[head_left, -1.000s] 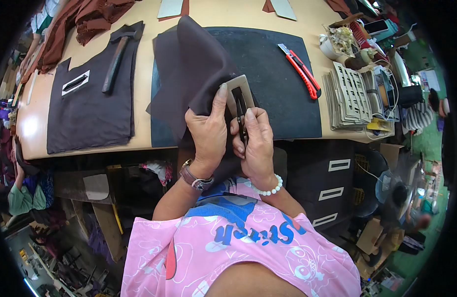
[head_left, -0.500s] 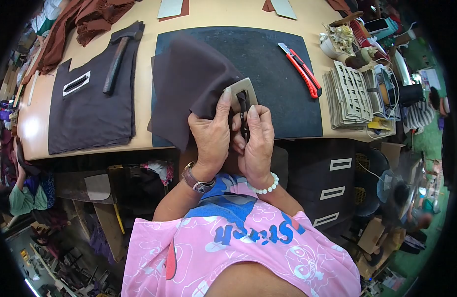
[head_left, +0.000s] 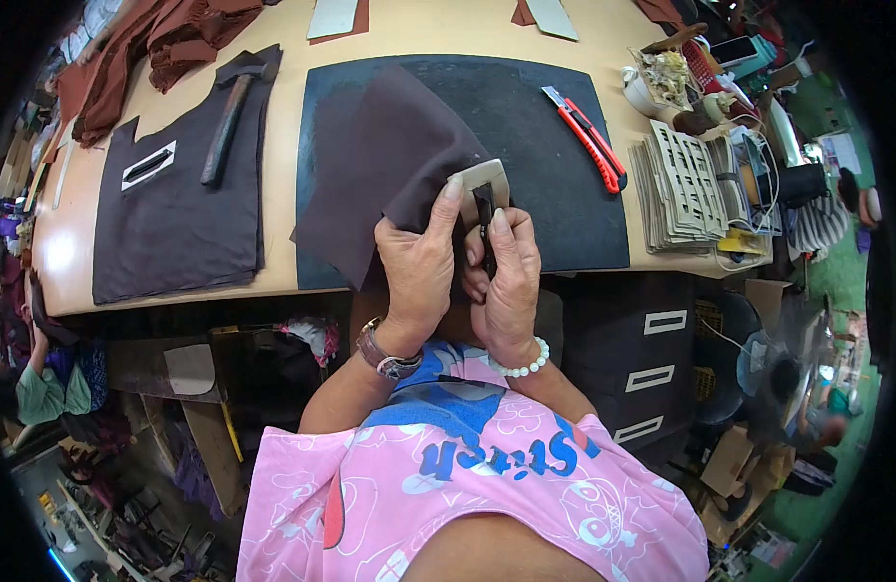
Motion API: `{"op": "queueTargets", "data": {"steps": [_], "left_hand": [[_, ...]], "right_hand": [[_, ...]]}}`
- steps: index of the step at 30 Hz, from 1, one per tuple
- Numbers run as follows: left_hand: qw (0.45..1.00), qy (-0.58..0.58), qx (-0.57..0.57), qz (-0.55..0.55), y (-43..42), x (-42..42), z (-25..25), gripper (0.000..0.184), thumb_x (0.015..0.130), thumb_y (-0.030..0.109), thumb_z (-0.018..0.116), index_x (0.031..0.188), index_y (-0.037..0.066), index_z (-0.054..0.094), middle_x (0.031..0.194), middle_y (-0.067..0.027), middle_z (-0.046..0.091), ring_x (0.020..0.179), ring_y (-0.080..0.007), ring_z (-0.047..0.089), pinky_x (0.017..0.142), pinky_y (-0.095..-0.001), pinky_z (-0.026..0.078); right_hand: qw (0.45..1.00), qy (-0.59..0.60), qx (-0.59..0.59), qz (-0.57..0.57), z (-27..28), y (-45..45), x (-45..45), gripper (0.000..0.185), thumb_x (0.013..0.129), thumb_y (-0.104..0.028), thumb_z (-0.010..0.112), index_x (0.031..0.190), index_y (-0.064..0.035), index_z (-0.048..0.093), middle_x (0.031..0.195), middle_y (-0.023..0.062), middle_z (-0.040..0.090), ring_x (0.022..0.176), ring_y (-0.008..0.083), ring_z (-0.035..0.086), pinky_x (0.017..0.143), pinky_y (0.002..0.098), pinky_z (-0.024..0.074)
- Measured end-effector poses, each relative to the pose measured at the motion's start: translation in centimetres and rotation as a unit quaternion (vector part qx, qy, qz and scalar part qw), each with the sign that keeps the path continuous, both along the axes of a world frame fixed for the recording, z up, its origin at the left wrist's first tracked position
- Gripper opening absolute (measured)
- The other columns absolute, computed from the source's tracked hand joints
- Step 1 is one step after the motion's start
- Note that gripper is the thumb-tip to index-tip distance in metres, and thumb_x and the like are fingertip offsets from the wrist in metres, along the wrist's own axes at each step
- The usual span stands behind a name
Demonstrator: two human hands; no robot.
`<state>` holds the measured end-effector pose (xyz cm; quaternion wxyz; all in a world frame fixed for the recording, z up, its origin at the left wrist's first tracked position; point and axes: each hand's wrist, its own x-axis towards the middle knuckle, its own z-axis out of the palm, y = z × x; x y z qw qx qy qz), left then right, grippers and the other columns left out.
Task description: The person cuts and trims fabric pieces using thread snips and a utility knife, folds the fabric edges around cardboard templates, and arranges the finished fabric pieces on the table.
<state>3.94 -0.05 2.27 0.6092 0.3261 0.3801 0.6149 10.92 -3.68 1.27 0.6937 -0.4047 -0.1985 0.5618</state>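
Note:
A dark cloth (head_left: 394, 145) is raised over the black mat (head_left: 550, 175), and my left hand (head_left: 419, 257) is closed on it, thumb pressed against a beige frame piece (head_left: 487, 176) at its edge. My right hand (head_left: 509, 276) pinches a narrow black strip (head_left: 485, 209) in the frame's slot; its curled fingers partly hide the strip. Right of the cloth, a red box cutter (head_left: 590, 144) lies on the mat. On the left, a hammer (head_left: 227, 126) rests on another dark cloth piece (head_left: 195, 228), which bears a white frame with a black slot (head_left: 149, 165).
Stacked beige slotted cards (head_left: 681, 189) stand at the table's right, below a container of scraps (head_left: 661, 82). Brown cloth (head_left: 181, 44) lies at the back left. Dark panels with white frames (head_left: 650, 379) hang below the table edge. Another person's arm (head_left: 38, 339) shows at far left.
The raised cloth has lowered and folded differently. Both hands, with the frame piece, have shifted slightly right, and the right fingers have moved along the black strip.

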Motion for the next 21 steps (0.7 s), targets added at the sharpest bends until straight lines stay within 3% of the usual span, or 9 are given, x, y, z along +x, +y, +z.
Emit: {"op": "queueTargets", "data": {"steps": [17,19,20,21], "left_hand": [[1.0,-0.011,-0.01,-0.02,-0.2,-0.2,0.9,0.017,0.086,0.009,0.063,0.101,0.001,0.064,0.095,-0.0048,0.065,0.082,-0.0102,0.06,0.072,-0.0243,0.047],[1.0,-0.009,-0.007,-0.018,-0.2,-0.2,1.1,0.014,0.087,0.011,0.062,0.096,0.001,0.063,0.084,-0.004,0.063,0.068,-0.0091,0.057,0.06,-0.0228,0.043],[1.0,-0.01,-0.002,-0.016,0.0,-0.1,1.2,0.013,0.088,0.013,0.061,0.091,0.0,0.062,0.073,-0.0033,0.061,0.055,-0.008,0.053,0.048,-0.0214,0.04],[1.0,-0.012,-0.005,-0.019,0.0,-0.1,1.1,0.013,0.088,0.013,0.061,0.091,0.0,0.062,0.073,-0.0032,0.061,0.055,-0.0079,0.053,0.048,-0.0214,0.04]], "right_hand": [[1.0,0.016,0.007,0.012,0.4,-0.3,0.2,0.017,0.096,-0.027,0.045,0.093,-0.0103,0.041,0.066,0.0002,0.048,0.044,0.0022,0.033,0.037,0.0155,0.0262],[1.0,0.018,0.006,0.018,0.6,-0.4,0.2,0.018,0.096,-0.028,0.045,0.093,-0.0102,0.041,0.066,0.0003,0.048,0.044,0.0023,0.033,0.038,0.0156,0.0266],[1.0,0.02,0.005,0.022,0.6,-0.4,0.2,0.018,0.096,-0.028,0.044,0.093,-0.0102,0.041,0.066,0.0004,0.048,0.044,0.0023,0.033,0.038,0.0156,0.0267],[1.0,0.016,0.002,0.019,0.6,-0.4,0.2,0.018,0.096,-0.028,0.045,0.093,-0.0101,0.041,0.066,0.0003,0.048,0.044,0.0023,0.033,0.038,0.0156,0.0266]]}}
